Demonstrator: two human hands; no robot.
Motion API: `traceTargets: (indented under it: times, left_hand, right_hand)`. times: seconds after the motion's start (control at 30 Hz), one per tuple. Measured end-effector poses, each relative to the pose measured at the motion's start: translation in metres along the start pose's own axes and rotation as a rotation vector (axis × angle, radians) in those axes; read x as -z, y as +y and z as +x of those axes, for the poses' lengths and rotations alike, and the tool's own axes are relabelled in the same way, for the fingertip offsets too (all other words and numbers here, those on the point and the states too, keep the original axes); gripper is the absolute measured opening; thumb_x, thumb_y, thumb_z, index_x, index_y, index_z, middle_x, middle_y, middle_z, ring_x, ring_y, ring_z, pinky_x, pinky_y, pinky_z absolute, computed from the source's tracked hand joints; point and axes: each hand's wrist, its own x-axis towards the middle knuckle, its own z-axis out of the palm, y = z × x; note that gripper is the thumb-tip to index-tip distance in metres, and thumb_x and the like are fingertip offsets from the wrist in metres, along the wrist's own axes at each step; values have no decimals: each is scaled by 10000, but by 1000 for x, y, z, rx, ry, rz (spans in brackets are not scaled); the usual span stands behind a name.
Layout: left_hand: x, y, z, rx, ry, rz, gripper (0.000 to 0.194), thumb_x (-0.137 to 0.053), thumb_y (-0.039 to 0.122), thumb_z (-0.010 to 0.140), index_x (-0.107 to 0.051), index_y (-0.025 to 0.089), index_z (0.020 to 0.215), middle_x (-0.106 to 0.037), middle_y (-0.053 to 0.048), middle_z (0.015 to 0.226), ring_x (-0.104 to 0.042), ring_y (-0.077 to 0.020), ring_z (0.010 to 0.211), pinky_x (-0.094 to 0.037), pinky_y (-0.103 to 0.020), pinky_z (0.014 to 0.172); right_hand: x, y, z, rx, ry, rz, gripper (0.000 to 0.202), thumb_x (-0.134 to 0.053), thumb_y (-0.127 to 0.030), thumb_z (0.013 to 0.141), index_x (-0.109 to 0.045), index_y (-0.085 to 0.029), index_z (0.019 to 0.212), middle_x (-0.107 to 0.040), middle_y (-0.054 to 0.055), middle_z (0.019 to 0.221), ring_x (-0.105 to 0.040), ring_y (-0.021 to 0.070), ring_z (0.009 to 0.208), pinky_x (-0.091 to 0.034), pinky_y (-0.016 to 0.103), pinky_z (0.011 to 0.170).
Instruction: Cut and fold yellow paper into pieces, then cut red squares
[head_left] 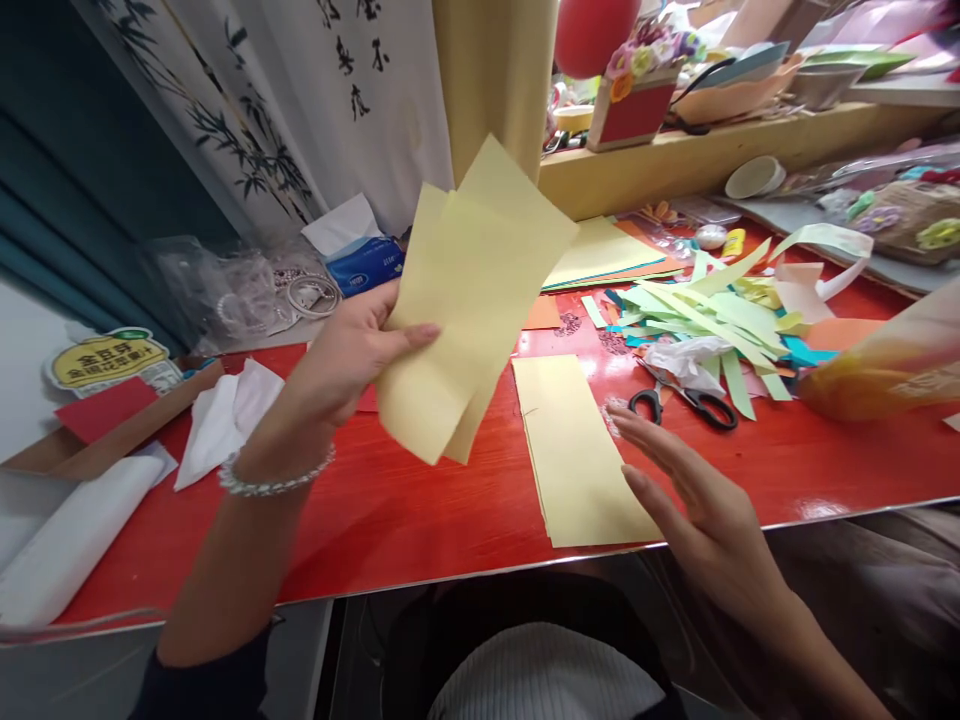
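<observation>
Above the red bench (450, 520), yellow sheets (469, 290) fan out in my left hand (349, 345).
My left thumb presses across their front, fingers behind, so that hand grasps them well clear of the surface. My right hand (709, 510) is spread and holds nothing, just beside a yellow pile (577, 440) near the front edge; I cannot tell whether its thumb touches the paper. I judge the paper work to be partway: the pile lies flat, roughly stacked, and a heap of strips (716, 315) looks already cut. The sheets I hold are loose and unsquared, and larger paper (596, 252) lies at the back, apparently unused. The scissors (711, 411) rest on the bench between pile and strips, out of both hands.
</observation>
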Motion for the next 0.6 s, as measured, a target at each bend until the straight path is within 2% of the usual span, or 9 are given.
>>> traceTargets:
  times: [0.13, 0.2, 0.27, 0.33, 0.4, 0.43, 0.5, 0.57, 0.6]
  left_hand:
    - [-50, -1, 0, -77, -68, -154, 400, -665, 233, 760, -542, 204, 1139, -640, -58, 1148, -610, -283, 1050, -549, -416, 830]
    - [-72, 1, 1, -116, -117, -201, 394, -604, 207, 801, -485, 233, 1175, -608, -33, 1196, -585, -251, 1091, -535, -385, 855]
    - [-85, 3, 5, -172, -229, -148, 325, -539, 251, 855, -470, 246, 1173, -592, -14, 1197, -567, -223, 1107, -513, -353, 872]
    - [-86, 0, 12, -203, -344, 41, 251, -412, 356, 923, -506, 236, 1122, -596, -17, 1156, -555, -205, 1093, -482, -343, 883]
    - [-79, -13, 18, -231, -397, 356, 324, -323, 420, 943, -553, 209, 1030, -596, -45, 1102, -535, -205, 1057, -445, -357, 894]
    - [-75, -24, 21, -266, -395, 550, 306, -362, 418, 931, -563, 194, 989, -595, -59, 1049, -524, -212, 1020, -428, -370, 888]
    - [-67, -50, 23, -360, -506, 855, 232, -466, 359, 894, -557, 167, 986, -562, -86, 1031, -476, -235, 1015, -395, -387, 884]
    - [-63, -75, 21, -355, -620, 913, 196, -496, 347, 882, -550, 174, 957, -539, -72, 999, -476, -211, 926, -412, -343, 801]
    - [-63, -85, 19, -352, -593, 898, 187, -492, 348, 886, -541, 176, 938, -534, -65, 982, -473, -201, 895, -411, -331, 778]
  right_hand:
    - [1, -16, 39, -158, -86, 595, 369, -470, -397, 913, -492, -310, 1270, -552, 31, 1306, -557, 214, 1159, -508, 383, 928]
    - [2, -22, 57, -227, -79, 718, 346, -488, -394, 906, -528, -304, 1238, -593, 25, 1256, -610, 198, 1073, -551, 344, 844]
    - [7, -25, 68, -246, -23, 749, 315, -557, -337, 877, -577, -284, 1188, -632, 21, 1197, -634, 178, 1017, -561, 306, 815]
    - [17, -21, 70, -243, 80, 730, 278, -615, -277, 840, -623, -260, 1118, -669, 21, 1123, -651, 168, 974, -563, 284, 810]
    - [31, -10, 65, -262, 190, 692, 249, -642, -242, 813, -652, -246, 1062, -686, 25, 1078, -662, 170, 944, -569, 273, 796]
    - [39, -4, 60, -284, 237, 673, 249, -650, -232, 802, -659, -246, 1050, -687, 29, 1075, -666, 175, 934, -575, 269, 779]
    - [54, 10, 50, -356, 299, 635, 254, -657, -232, 786, -670, -252, 1040, -683, 38, 1087, -674, 186, 908, -589, 260, 726]
    - [65, 20, 40, -448, 336, 609, 276, -669, -245, 767, -676, -264, 1042, -684, 44, 1086, -683, 195, 871, -598, 250, 655]
    - [69, 24, 36, -483, 348, 609, 287, -674, -251, 756, -677, -270, 1042, -687, 44, 1081, -688, 195, 846, -598, 241, 619]
